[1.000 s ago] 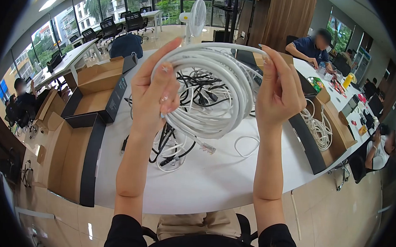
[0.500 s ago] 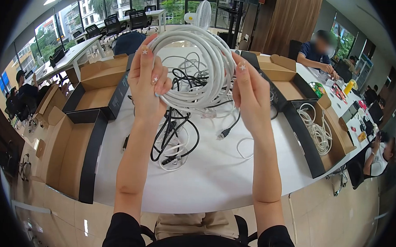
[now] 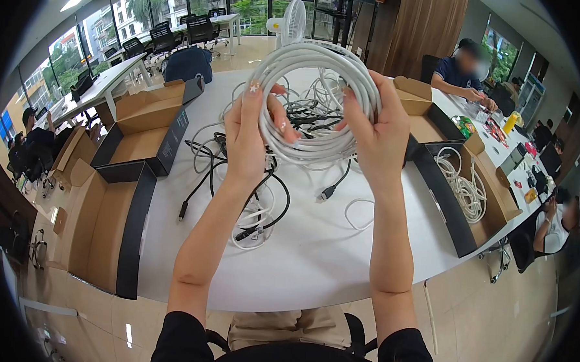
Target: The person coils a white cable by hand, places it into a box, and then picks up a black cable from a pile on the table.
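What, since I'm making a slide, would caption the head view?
Left hand and right hand hold a coiled white cable above tangled cables on a white table, with open cardboard boxes alongside.

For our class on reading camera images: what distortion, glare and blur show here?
Head view: wide-angle distortion bows the white table, and corners go black; the ceiling light glares, the floor has bright streaks; the coil of white cable looks fairly crisp; blur covers the head of a co-worker.
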Tool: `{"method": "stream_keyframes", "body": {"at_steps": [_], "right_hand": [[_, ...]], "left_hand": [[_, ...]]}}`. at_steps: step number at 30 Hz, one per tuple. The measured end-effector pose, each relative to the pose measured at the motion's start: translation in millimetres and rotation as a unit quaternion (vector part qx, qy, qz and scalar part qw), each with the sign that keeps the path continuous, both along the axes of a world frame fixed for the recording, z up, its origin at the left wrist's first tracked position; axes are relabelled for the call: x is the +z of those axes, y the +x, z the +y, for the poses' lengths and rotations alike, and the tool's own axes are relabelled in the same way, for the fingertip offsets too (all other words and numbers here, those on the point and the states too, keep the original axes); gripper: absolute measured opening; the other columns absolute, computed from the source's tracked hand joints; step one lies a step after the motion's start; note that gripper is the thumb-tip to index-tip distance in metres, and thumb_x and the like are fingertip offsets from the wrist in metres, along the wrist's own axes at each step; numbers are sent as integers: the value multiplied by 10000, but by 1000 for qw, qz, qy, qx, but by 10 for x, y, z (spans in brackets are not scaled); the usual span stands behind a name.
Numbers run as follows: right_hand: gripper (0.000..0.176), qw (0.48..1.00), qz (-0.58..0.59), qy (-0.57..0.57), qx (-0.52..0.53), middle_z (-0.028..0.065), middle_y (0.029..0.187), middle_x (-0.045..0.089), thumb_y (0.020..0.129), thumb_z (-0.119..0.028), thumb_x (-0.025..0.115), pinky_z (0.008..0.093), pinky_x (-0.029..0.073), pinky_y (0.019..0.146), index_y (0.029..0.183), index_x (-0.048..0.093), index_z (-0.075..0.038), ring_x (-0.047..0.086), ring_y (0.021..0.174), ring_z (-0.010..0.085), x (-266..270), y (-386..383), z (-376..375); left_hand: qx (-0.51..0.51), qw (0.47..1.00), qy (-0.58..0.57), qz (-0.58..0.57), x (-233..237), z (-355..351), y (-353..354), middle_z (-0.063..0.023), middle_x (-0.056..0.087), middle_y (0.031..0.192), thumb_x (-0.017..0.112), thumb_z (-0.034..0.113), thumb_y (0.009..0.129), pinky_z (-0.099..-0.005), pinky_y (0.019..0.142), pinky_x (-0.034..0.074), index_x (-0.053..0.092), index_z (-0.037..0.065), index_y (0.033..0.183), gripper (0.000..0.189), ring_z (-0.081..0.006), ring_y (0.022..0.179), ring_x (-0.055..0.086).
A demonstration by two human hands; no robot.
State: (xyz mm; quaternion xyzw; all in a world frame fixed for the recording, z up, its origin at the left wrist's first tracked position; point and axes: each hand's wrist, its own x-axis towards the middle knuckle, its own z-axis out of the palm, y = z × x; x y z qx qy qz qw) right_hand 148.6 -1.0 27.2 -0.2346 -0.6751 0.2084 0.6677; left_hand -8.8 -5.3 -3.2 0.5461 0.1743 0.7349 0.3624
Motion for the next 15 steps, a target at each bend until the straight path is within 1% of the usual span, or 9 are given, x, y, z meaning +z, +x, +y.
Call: {"method": "stream_keyframes", "body": {"at_steps": [2, 5, 6, 9, 10, 13, 15], "right_hand": [[240, 999, -47, -1, 0, 22, 743, 588, 826, -65, 575, 195, 432, 494, 1049, 552, 20, 535, 551, 58, 32, 88, 3], [246, 991, -130, -16, -4, 23, 683, 588, 792, -59, 593, 207, 433, 495, 1031, 569, -7, 542, 541, 59, 10, 93, 14], [251, 987, -159, -23, -6, 26, 662, 587, 779, -56, 599, 212, 434, 495, 1025, 574, -16, 546, 538, 61, -8, 86, 18], [264, 965, -263, -6, -8, 135, 554, 542, 758, -129, 617, 308, 425, 496, 1009, 564, -65, 557, 493, 257, -42, 76, 31], [256, 961, -274, 23, -6, 152, 550, 530, 755, -141, 611, 333, 420, 499, 995, 562, -65, 527, 487, 297, -89, 53, 66], [264, 960, -281, 15, -1, 141, 547, 537, 756, -125, 619, 315, 424, 488, 1002, 561, -50, 542, 473, 256, -94, 50, 90], [264, 966, -252, -19, 49, 116, 559, 555, 766, -117, 625, 293, 423, 477, 1009, 562, -37, 550, 469, 206, -81, 64, 90]], "left_hand": [[15, 997, -28, 64, 55, -19, -109, -18, 512, 636, 425, 289, 947, -212, 523, 475, 492, -7, 1098, 339, -91, 530, 542], [48, 988, -9, 146, 201, -138, -177, -26, 550, 681, 475, 248, 922, -211, 550, 480, 506, -9, 1116, 323, -91, 584, 568], [50, 986, -11, 159, 212, -160, -169, -23, 562, 696, 550, 236, 884, -208, 539, 468, 543, 2, 1090, 311, -81, 597, 564], [46, 937, -39, 345, 232, -213, -314, -30, 565, 744, 540, 237, 883, -194, 547, 473, 536, -5, 1103, 327, -84, 642, 574], [-2, 933, -97, 345, 231, -193, -347, 1, 527, 654, 563, 198, 871, -183, 490, 436, 550, -11, 1034, 265, -59, 560, 531], [-33, 932, -161, 322, 219, -156, -369, 37, 447, 548, 553, 220, 882, -177, 428, 374, 546, -5, 947, 234, -32, 448, 441], [-73, 944, -176, 270, 198, -163, -318, 49, 395, 507, 545, 263, 892, -173, 388, 333, 536, 0, 902, 264, -20, 405, 385]]}}
